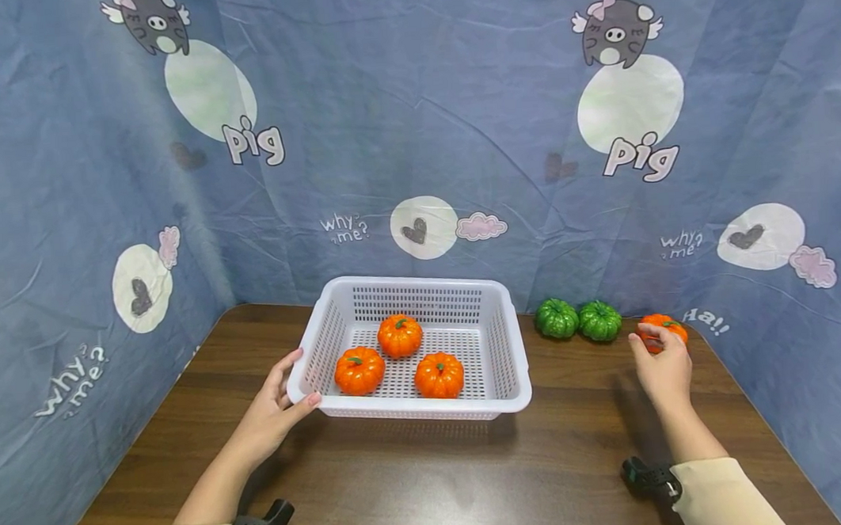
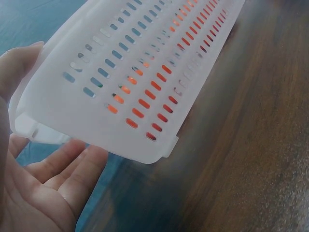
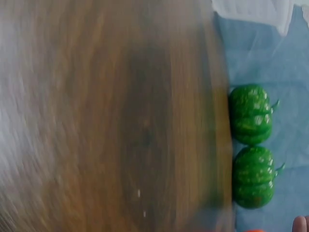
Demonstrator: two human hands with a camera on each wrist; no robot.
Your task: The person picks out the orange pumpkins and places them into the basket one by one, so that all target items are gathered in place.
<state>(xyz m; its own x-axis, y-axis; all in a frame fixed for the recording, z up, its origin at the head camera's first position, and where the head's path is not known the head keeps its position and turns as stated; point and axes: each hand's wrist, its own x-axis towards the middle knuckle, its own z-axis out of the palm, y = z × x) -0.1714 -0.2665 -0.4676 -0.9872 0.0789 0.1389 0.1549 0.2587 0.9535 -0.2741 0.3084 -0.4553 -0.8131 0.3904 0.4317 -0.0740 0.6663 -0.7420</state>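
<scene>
My left hand (image 1: 268,417) grips the left end of a white plastic basket (image 1: 428,406), thumb on its front rim and fingers at its side. Close up in the left wrist view, the basket's slotted wall (image 2: 111,82) rises tilted beside the fingers (image 2: 79,179). Three orange toy pumpkins (image 1: 400,336) lie inside it. Over at the right, my right hand (image 1: 667,368) is at another orange pumpkin (image 1: 674,327), partly covering it, with thumb and fingers apart. Only a fingertip (image 3: 300,224) and a sliver of orange show in the right wrist view.
Two green toy pumpkins (image 1: 557,319) sit side by side at the table's back edge, between the basket and the right hand. A blue printed cloth (image 1: 421,135) hangs behind and at both sides of the brown wooden table (image 1: 432,484).
</scene>
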